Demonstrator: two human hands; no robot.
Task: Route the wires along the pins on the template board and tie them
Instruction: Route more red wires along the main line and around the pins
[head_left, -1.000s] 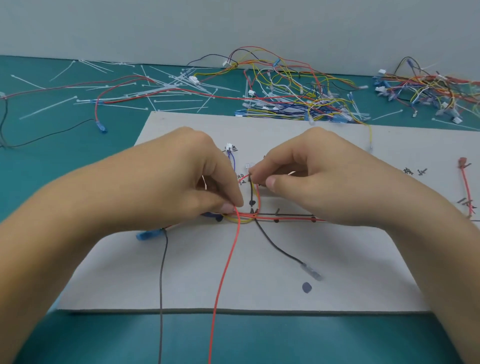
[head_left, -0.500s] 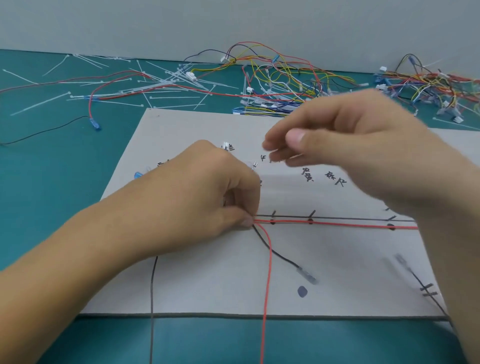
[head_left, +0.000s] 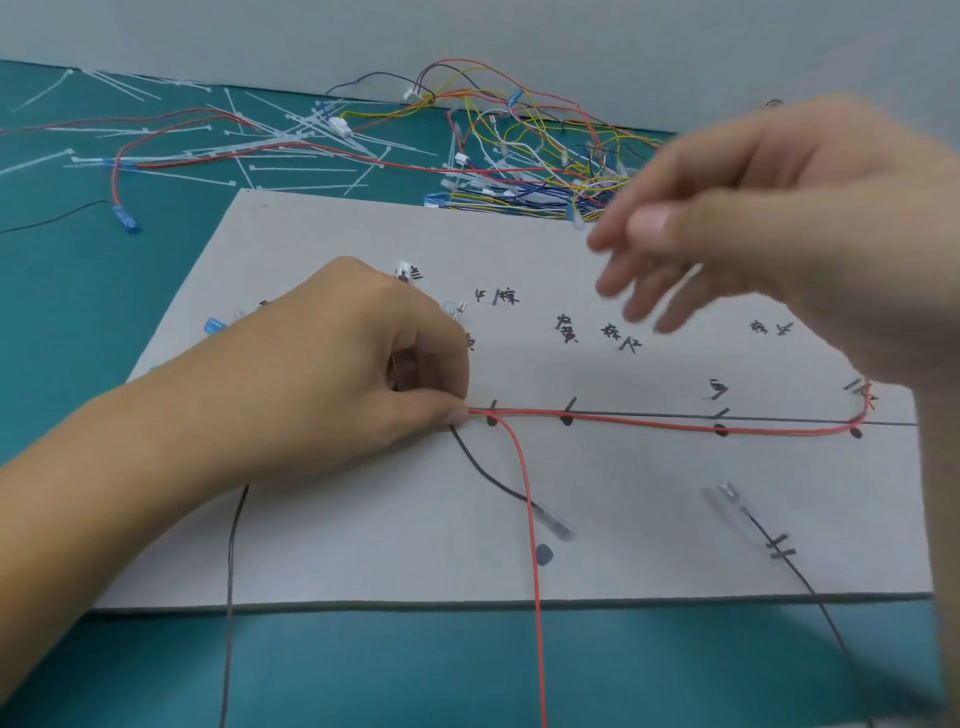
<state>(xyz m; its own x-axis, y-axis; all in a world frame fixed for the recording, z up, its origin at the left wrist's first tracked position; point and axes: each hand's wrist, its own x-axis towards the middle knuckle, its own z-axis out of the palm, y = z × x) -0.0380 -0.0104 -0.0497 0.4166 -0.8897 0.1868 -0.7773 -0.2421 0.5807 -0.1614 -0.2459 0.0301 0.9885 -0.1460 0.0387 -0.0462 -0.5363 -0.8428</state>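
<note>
Teal surface (head_left: 78, 322) at far left, scattered with white cable ties (head_left: 291, 169), plus a loose red lead (head_left: 118, 182) ending in a blue terminal (head_left: 126, 219). Next over, left hand (head_left: 353, 374) low on the grey board (head_left: 363, 561), fingers curled under, thumb tip pinning the red wire (head_left: 649, 422) down at the left end of the drawn line (head_left: 893, 424). From that pinch, one leg of red wire running right along the line past the dark marks (head_left: 567, 418), hooking up near the board's right edge. Other leg dropping toward the near edge and off the board. Black wire (head_left: 488, 480) curving out from under the same thumb to a clear-sleeved end (head_left: 556, 527) just beside the red leg. Marks possibly pins, possibly ink, unclear. At the back, tangled wire pile (head_left: 519, 156). At right, right hand (head_left: 753, 234) raised over the board, blurred, fingers loosely spread, nothing visible in it. Judged handling: thin, light, limp but a bit springy, likely to lift off the line once let go. Smooth insulation, probably slippery. Best held on the insulation close to a bend or mark, thumb pressing flat, not by the crimped end. Tie probably wanted at the red-black junction.
</note>
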